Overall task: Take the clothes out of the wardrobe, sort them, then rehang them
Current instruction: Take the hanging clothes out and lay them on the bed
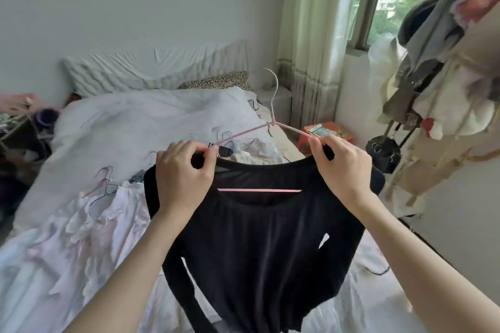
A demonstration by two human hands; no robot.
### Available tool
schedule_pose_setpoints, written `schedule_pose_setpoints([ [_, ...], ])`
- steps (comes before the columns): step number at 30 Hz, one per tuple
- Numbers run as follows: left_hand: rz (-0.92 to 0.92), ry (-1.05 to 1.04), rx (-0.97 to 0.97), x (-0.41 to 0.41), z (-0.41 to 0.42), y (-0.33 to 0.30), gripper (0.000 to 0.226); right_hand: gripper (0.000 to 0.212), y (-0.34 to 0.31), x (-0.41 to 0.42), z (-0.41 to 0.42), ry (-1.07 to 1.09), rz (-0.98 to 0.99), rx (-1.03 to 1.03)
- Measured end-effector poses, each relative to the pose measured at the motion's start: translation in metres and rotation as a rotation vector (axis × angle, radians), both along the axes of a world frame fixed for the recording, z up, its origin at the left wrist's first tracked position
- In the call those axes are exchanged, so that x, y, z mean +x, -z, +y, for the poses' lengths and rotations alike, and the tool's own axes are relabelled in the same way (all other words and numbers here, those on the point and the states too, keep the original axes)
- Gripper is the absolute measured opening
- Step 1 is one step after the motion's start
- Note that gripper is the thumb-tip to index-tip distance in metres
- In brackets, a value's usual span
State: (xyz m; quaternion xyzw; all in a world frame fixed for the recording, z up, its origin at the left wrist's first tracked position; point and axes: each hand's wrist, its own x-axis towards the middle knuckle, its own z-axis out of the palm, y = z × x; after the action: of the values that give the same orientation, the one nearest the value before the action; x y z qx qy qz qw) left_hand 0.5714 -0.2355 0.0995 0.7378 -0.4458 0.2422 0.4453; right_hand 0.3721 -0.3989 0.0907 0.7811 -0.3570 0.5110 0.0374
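Two hands hold one black top point(259, 238) above the near edge of the bed point(140, 121), midway through fitting it onto a pink hanger point(273, 123). At the bed's left edge lie pale garments point(81, 224) with several loose hangers point(104, 181) beside them, which suggests that removal from the wardrobe and at least part of the sorting are done. The left hand point(181, 173) pinches the left shoulder of the top's neckline, fingers curled round the fabric where the hanger's left arm enters it. The hanger's hook stands upright above the neckline; its lower bar shows pink inside the collar. The right hand point(343, 167) clamps the right shoulder of the top together with the hanger's right arm. At the frame's right edge, hung clothes point(443, 84) crowd a rack or open wardrobe; which of the two cannot be told. Judged remaining: seat both shoulders, hang this top, then treat the garments on the bed likewise.
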Motion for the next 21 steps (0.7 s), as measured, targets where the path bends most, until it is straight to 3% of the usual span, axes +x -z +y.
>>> schedule_pose_setpoints([
  [7, 0.103, -0.115, 0.027, 0.072, -0.065, -0.008, 0.028, 0.037, -0.017, 0.096, -0.084, -0.141, 0.014, 0.226],
  [12, 0.259, -0.207, 0.254, 0.121, -0.115, 0.023, 0.026, 0.032, 0.017, 0.148, -0.14, -0.269, 0.115, 0.383],
  [16, 0.362, -0.265, 0.474, 0.157, -0.143, 0.059, 0.023, 0.023, 0.059, 0.184, -0.178, -0.332, 0.327, 0.491],
  [21, 0.375, -0.326, 0.613, 0.198, -0.171, 0.092, 0.023, 0.023, 0.097, 0.23, -0.208, -0.387, 0.408, 0.653],
])
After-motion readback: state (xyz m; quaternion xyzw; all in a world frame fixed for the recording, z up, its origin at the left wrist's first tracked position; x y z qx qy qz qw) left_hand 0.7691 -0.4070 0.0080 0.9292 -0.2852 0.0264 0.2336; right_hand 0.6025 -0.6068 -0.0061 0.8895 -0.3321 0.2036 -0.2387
